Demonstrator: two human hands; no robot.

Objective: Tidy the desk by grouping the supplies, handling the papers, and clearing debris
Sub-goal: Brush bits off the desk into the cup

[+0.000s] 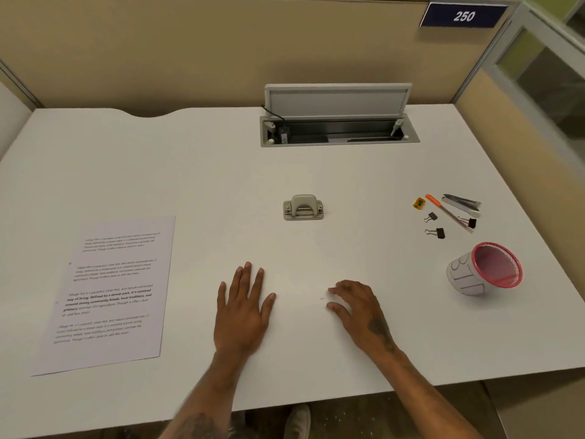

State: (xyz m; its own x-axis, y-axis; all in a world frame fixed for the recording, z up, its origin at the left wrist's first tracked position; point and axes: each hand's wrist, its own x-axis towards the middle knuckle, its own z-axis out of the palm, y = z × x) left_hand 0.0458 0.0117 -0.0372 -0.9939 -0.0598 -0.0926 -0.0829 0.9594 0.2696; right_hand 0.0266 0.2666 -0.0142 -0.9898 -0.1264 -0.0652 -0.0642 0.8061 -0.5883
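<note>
My left hand (pixel 243 312) lies flat on the white desk (pixel 190 172), fingers spread, holding nothing. My right hand (pixel 359 308) rests beside it with fingers slightly curled next to tiny white paper specks (pixel 322 298). A printed sheet of paper (pixel 107 293) lies at the left. A metal hole punch (pixel 303 207) sits in the middle. At the right lie a yellow sharpener (pixel 418 203), an orange-capped pen (pixel 448 212), a grey stapler-like tool (pixel 462 201), and three black binder clips (pixel 438 232). A pink mesh cup (pixel 484 269) lies tipped on its side.
An open cable tray (pixel 338 133) with its lid raised is set into the desk at the back. Beige partition walls (pixel 190 52) close off the back and right side. The desk's front edge runs just below my forearms; a shoe (pixel 297 421) shows under it.
</note>
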